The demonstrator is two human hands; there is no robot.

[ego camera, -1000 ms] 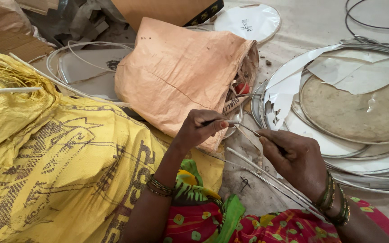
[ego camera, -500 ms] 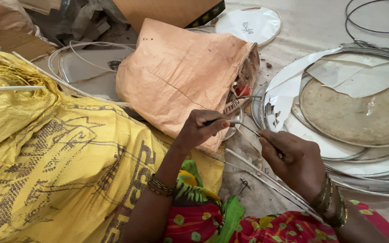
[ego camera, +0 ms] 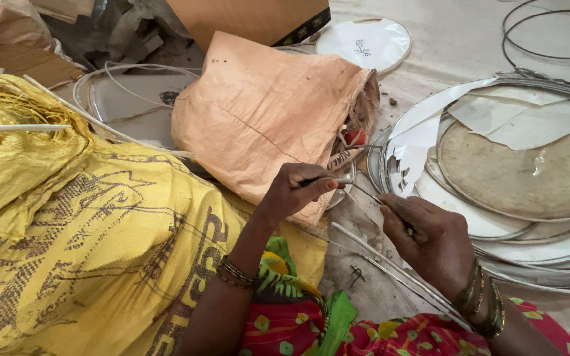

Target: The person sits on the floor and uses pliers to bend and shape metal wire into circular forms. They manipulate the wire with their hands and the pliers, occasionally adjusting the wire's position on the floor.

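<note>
The thin grey metal wire (ego camera: 364, 190) spans the gap between both hands, its long axis running down-right from the left hand (ego camera: 296, 191), which pinches its upper end, to the right hand (ego camera: 430, 237), fingers closed around the lower end, before the peach woven sack (ego camera: 265, 112).

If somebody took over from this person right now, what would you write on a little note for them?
Left hand: fingers pinch one end of a thin metal wire by the mouth of the peach sack.
Right hand: fingers grip the same wire lower down.
Nearby: long white rods under the right wrist, metal rings and round discs stacked at right, yellow sack at left.
Done: wire is held between both hands.
Left: cannot tell; no finished shape shows on it yet.
</note>
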